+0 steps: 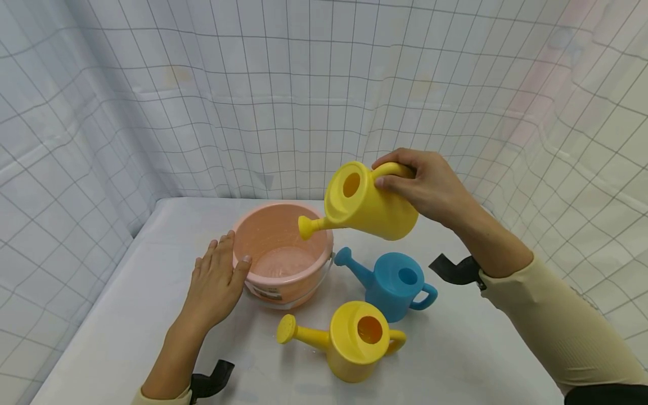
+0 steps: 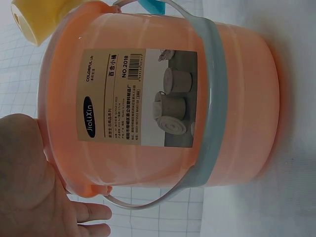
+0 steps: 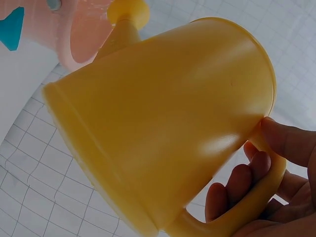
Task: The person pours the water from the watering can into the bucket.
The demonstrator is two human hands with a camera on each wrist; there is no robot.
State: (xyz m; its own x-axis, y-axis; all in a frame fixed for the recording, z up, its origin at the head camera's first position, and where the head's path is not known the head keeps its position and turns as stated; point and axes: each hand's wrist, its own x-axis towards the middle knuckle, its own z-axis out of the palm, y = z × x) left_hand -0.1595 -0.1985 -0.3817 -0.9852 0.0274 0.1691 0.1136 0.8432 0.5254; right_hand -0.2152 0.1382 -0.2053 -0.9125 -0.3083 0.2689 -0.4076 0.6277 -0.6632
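Observation:
My right hand [image 1: 427, 183] grips the handle of a yellow watering can [image 1: 374, 205], raised and tilted so its spout points down over the pink bucket [image 1: 286, 281]. In the right wrist view, fingers curl round the can's handle [image 3: 252, 207]. My left hand [image 1: 215, 281] rests with straight fingers against the bucket's left rim. The left wrist view shows the bucket's paper label [image 2: 138, 96] and its grey carrying handle [image 2: 212, 98] hanging down the side. A shallow layer of water seems to lie on the bucket's bottom.
A blue watering can [image 1: 395, 287] stands right of the bucket. Nearer the front stands a second yellow watering can [image 1: 354, 349], spout toward the left. All stand on a white-covered table [image 1: 116, 315], with a white grid-patterned curtain [image 1: 283, 101] behind and at both sides.

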